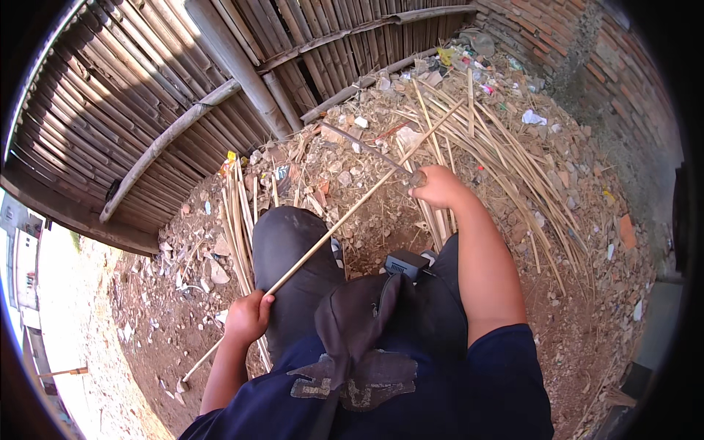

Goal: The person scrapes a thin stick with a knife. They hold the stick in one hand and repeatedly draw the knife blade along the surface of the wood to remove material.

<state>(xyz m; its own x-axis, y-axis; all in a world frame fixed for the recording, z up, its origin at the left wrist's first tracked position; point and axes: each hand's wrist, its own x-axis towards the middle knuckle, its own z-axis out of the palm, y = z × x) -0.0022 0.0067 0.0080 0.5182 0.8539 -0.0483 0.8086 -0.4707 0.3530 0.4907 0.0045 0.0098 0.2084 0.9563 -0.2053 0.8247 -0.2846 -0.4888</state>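
Note:
My left hand (248,317) is closed around a long, thin bamboo strip (330,233), which slants from the ground at lower left up across my left thigh toward the upper right. My right hand (438,188) grips the handle of a long-bladed knife (364,147). Its narrow dark blade points to the upper left and crosses the strip just beyond my fist. Whether blade and strip touch, I cannot tell. Several pale bamboo strips (236,213) lie beside my left knee, and a larger spread of strips (506,158) covers the ground ahead to the right.
A bamboo-slat wall (158,95) with wooden poles rises at the far left. At the far right stands a brick wall (623,81). Stones, broken brick and litter cover the dirt ground (183,323). A small black box (407,264) sits between my thighs.

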